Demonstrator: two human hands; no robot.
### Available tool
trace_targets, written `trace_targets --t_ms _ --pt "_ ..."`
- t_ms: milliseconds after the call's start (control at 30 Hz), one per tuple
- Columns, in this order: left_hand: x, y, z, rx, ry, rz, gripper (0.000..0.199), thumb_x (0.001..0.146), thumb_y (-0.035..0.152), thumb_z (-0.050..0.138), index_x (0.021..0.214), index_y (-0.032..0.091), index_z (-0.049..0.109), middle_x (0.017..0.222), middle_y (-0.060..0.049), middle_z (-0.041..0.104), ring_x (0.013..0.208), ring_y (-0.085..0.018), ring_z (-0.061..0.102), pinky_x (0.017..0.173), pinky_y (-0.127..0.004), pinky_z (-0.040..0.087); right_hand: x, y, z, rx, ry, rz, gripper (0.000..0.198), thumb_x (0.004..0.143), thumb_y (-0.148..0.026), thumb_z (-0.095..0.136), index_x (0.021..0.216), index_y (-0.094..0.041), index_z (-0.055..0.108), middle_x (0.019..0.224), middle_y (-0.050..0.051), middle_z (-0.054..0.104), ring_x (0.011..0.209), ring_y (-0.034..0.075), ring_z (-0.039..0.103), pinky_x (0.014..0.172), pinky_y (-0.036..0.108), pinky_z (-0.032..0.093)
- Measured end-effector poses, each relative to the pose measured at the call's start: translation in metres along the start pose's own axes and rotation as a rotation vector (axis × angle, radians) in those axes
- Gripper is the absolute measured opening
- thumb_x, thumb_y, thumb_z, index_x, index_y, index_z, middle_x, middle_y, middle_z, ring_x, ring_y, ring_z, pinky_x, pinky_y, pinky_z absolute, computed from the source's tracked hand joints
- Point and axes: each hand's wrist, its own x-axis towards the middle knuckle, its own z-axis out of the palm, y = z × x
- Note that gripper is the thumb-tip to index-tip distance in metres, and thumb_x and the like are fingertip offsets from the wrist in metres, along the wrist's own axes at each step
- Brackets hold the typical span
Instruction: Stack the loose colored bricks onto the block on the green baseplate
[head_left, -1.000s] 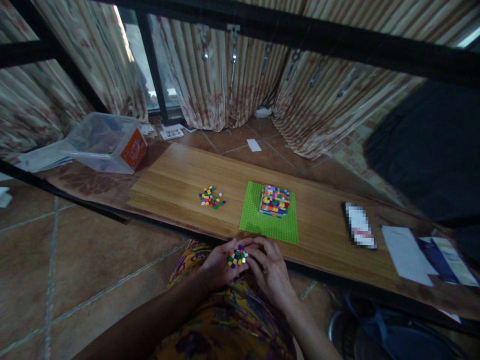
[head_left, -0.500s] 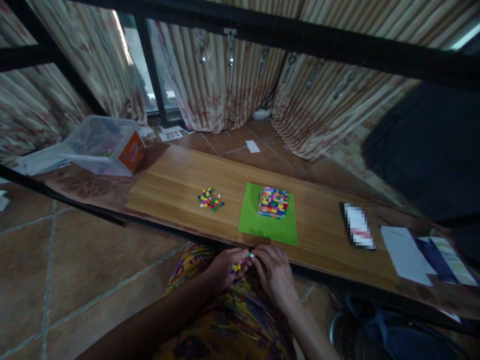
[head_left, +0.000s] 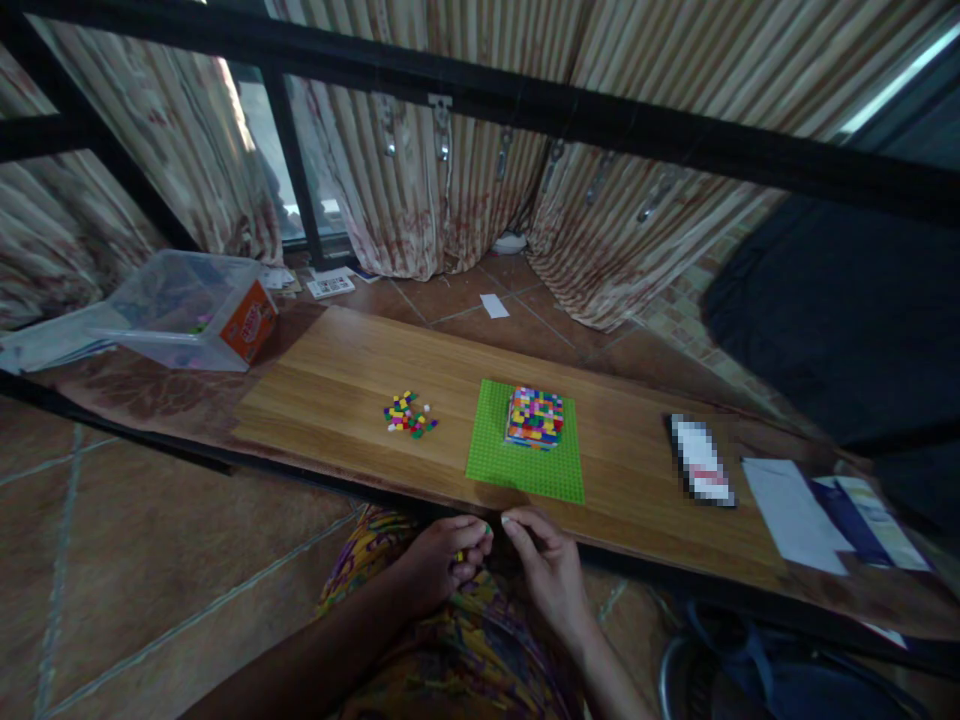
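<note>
My left hand (head_left: 446,555) is closed around several small toy bricks, with a green brick (head_left: 487,530) at its fingertips and a yellow brick (head_left: 460,556) showing between the fingers. A short gap to the right, my right hand (head_left: 544,550) pinches what looks like a tiny white brick (head_left: 506,518). Both hands are over my lap at the table's front edge. Beyond them lies a green baseplate (head_left: 525,485) bearing a multicoloured block of bricks (head_left: 535,417). A loose pile of small bricks (head_left: 409,415) lies left of the baseplate.
The wooden board (head_left: 330,380) forms the work surface. A clear plastic tub (head_left: 187,300) with an orange label stands at the far left. On the right lie a blurred-out dark-edged item (head_left: 701,460) and white paper (head_left: 795,515). A dark bar crosses above.
My hands have moved apart. The green and white pieces that were together between them are now separate, green at the left, white at the right. The view has shifted slightly.
</note>
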Motion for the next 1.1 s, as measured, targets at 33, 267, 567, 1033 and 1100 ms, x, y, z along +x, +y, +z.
trace_targets --t_ms 33,267,567,1033,1100 --pt "-0.001 0.001 0.000 0.007 0.009 -0.014 0.029 0.075 0.042 0.061 0.075 0.015 0.050 0.061 0.007 0.035 0.045 -0.003 0.022 0.045 -0.021 0.016 0.006 0.003 -0.006 0.008 0.070 0.024 0.023 0.086 -0.037 0.056 0.091 -0.021 0.071 0.087 0.005 0.070 0.083 0.018 0.064 0.075 0.030 0.050" --pt "0.000 -0.001 0.001 0.032 0.081 -0.012 0.032 0.074 0.044 0.061 0.074 0.014 0.051 0.064 0.004 0.040 0.047 -0.003 0.023 0.045 -0.022 0.013 0.073 0.016 -0.057 -0.240 0.373 -0.030 0.030 0.080 -0.043 0.055 0.087 -0.017 0.071 0.089 0.009 0.071 0.083 0.023 0.065 0.075 0.037 0.049" --pt "0.002 -0.003 -0.004 0.062 0.100 -0.015 0.033 0.073 0.046 0.062 0.076 0.014 0.052 0.065 0.004 0.039 0.048 -0.004 0.024 0.045 -0.021 0.012 0.111 0.011 -0.053 -0.541 0.355 -0.101 0.034 0.083 -0.037 0.047 0.089 -0.013 0.070 0.087 0.012 0.070 0.072 0.021 0.063 0.070 0.033 0.047" --pt "-0.002 0.001 -0.001 0.032 0.136 -0.079 0.033 0.071 0.046 0.065 0.072 0.015 0.053 0.059 0.006 0.038 0.045 -0.004 0.023 0.045 -0.021 0.014 0.114 0.002 -0.047 -0.747 0.361 -0.142 0.029 0.081 -0.026 0.044 0.087 -0.015 0.070 0.086 0.012 0.071 0.073 0.021 0.063 0.071 0.033 0.046" --pt "-0.004 0.004 0.002 0.017 0.151 -0.088 0.032 0.071 0.045 0.066 0.072 0.016 0.053 0.058 0.006 0.037 0.045 -0.004 0.022 0.045 -0.021 0.013 0.114 0.000 -0.047 -0.761 0.349 -0.148 0.028 0.081 -0.025 0.044 0.087 -0.015 0.069 0.085 0.011 0.071 0.074 0.022 0.064 0.071 0.032 0.045"
